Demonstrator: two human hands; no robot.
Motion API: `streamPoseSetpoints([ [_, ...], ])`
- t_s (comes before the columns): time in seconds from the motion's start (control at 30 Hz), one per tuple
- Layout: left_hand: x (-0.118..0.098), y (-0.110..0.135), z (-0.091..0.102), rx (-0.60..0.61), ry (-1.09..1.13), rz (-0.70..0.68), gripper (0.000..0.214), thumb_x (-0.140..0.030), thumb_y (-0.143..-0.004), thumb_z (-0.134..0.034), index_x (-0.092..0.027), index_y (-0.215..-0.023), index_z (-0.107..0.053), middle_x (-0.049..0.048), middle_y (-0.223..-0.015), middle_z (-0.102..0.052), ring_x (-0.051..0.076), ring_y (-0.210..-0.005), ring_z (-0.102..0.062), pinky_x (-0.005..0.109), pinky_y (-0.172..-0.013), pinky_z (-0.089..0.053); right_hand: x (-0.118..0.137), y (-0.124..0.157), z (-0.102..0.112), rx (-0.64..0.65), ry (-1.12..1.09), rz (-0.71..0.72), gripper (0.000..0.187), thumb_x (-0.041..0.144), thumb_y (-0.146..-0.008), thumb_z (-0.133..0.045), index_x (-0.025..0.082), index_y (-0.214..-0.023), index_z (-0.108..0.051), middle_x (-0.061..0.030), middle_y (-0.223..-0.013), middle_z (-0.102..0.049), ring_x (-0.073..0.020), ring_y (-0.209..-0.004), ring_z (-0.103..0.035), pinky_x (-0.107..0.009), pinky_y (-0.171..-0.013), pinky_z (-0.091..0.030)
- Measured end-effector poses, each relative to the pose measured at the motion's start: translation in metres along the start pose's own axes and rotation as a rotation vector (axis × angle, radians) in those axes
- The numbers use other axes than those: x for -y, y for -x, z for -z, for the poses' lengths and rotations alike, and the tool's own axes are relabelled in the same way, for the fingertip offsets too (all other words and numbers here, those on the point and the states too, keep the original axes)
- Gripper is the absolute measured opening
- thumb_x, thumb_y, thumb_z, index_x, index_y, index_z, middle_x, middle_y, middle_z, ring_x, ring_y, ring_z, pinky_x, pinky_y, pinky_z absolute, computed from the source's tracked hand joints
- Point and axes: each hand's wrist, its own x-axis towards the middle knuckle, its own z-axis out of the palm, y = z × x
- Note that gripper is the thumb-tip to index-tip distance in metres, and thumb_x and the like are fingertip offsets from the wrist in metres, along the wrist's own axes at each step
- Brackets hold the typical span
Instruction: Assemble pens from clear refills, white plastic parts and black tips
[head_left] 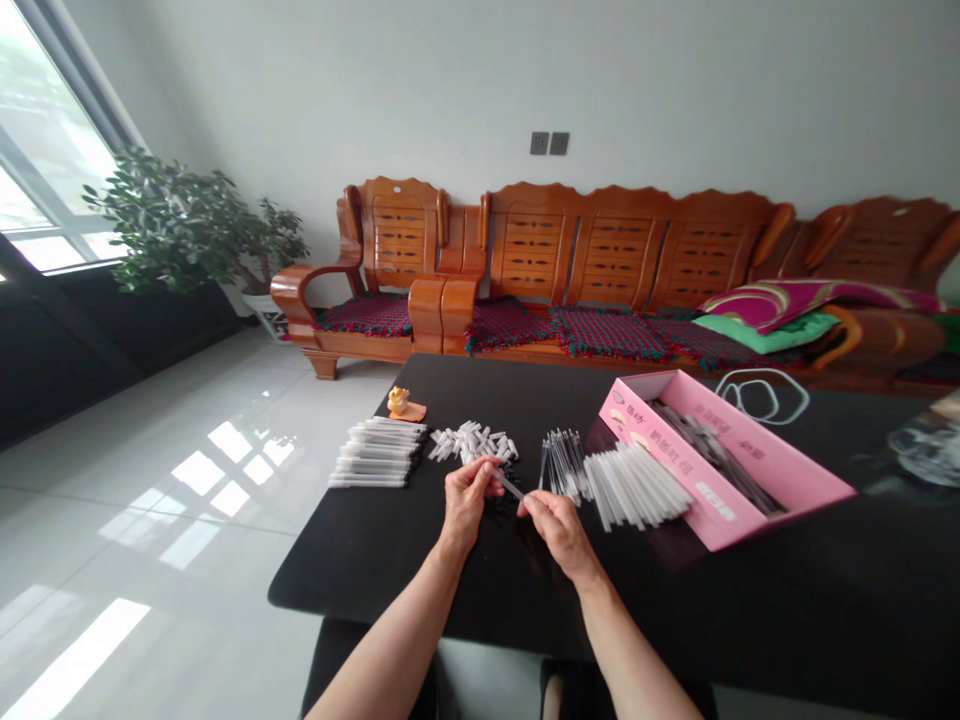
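Observation:
Both of my hands meet over the black table (420,560) on a thin pen part (508,486). My left hand (465,498) pinches its left end and my right hand (553,525) pinches its right end. Just beyond my hands lies a heap of small white caps (472,441). To its left is a neat stack of white pens (375,452). To the right are a bundle of thin refills (561,462) and a fan of white barrels (636,482).
A pink cardboard box (780,470) holding several dark sticks lies at the right. A small orange toy (401,402) sits at the table's far left edge. A white cord loop (763,394) lies behind the box. Wooden sofas (600,250) and a potted plant (187,225) stand beyond.

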Motion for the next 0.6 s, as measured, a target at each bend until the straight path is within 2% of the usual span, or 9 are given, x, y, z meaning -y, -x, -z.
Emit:
streamPoseSetpoints([
  [0.2, -0.001, -0.001, -0.006, 0.012, -0.043, -0.029, 0.038, -0.045, -0.078, -0.069, -0.010, -0.093, -0.073, 0.0032, -0.067, -0.066, 0.011, -0.052, -0.060, 0.023, -0.053, -0.053, -0.002, 0.001, 0.000, -0.032, -0.048, -0.012, 0.039, 0.046, -0.092, -0.048, 0.016, -0.072, -0.064, 0.0067, -0.047, -0.033, -0.0089, -0.045, -0.029, -0.024, -0.045, -0.021],
  [0.33, -0.006, -0.004, 0.001, 0.063, -0.134, -0.053, 0.036, -0.044, -0.079, -0.068, -0.011, -0.092, -0.075, 0.0019, -0.067, -0.064, 0.012, -0.054, -0.061, 0.024, -0.055, -0.054, -0.003, 0.000, -0.001, -0.036, -0.086, -0.037, 0.040, 0.047, -0.091, -0.050, 0.013, -0.081, -0.069, 0.0072, -0.046, -0.033, -0.0081, -0.043, -0.028, -0.024, -0.043, -0.020],
  [0.4, -0.011, -0.006, 0.009, 0.035, -0.167, -0.090, 0.035, -0.043, -0.078, -0.068, -0.011, -0.091, -0.075, 0.0023, -0.069, -0.064, 0.012, -0.056, -0.061, 0.023, -0.055, -0.053, -0.004, 0.000, -0.001, -0.026, -0.104, -0.044, 0.041, 0.048, -0.091, -0.050, 0.013, -0.089, -0.070, 0.0067, -0.046, -0.037, -0.0082, -0.042, -0.030, -0.023, -0.042, -0.020],
  [0.47, -0.021, -0.011, 0.022, -0.065, -0.185, -0.125, 0.035, -0.042, -0.077, -0.068, -0.011, -0.093, -0.075, 0.0021, -0.066, -0.065, 0.012, -0.056, -0.060, 0.023, -0.055, -0.052, -0.004, 0.000, 0.000, -0.024, -0.134, -0.050, 0.043, 0.050, -0.092, -0.049, 0.013, -0.096, -0.069, 0.0054, -0.047, -0.043, -0.0081, -0.040, -0.032, -0.023, -0.040, -0.021],
  [0.6, -0.051, -0.034, 0.071, -0.431, -0.227, -0.237, 0.038, -0.040, -0.073, -0.069, -0.011, -0.098, -0.072, -0.0002, -0.064, -0.065, 0.012, -0.053, -0.060, 0.024, -0.054, -0.053, -0.006, 0.000, 0.000, -0.033, -0.175, -0.062, 0.045, 0.052, -0.091, -0.049, 0.013, -0.100, -0.069, 0.0036, -0.050, -0.049, -0.0076, -0.038, -0.034, -0.022, -0.038, -0.021],
])
